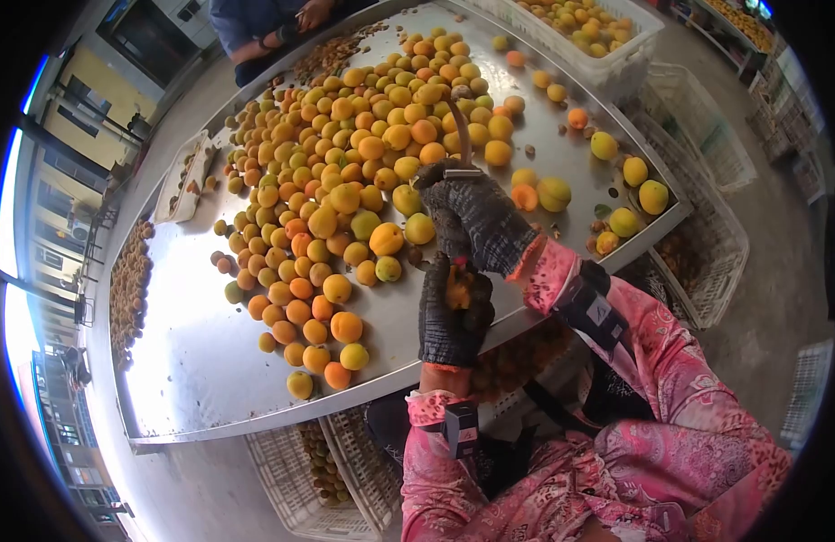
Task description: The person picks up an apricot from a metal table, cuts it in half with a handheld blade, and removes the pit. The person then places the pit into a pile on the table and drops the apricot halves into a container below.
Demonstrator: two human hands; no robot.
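Note:
My left hand, in a dark knit glove, is closed round an orange apricot at the table's near edge. Just above it, my right hand, gloved the same way, grips a knife with a curved blade that points up and away from the fruit. The fingers of my right hand come right down to the apricot in my left. Beyond both hands spreads a large heap of yellow and orange apricots on the metal table. A few loose ones lie to the right of my right hand.
A white crate of apricots stands at the table's far right corner. Small brown pits line the left edge, near a pale tray. Plastic crates sit right of the table and below it. Another person's arm rests across the table.

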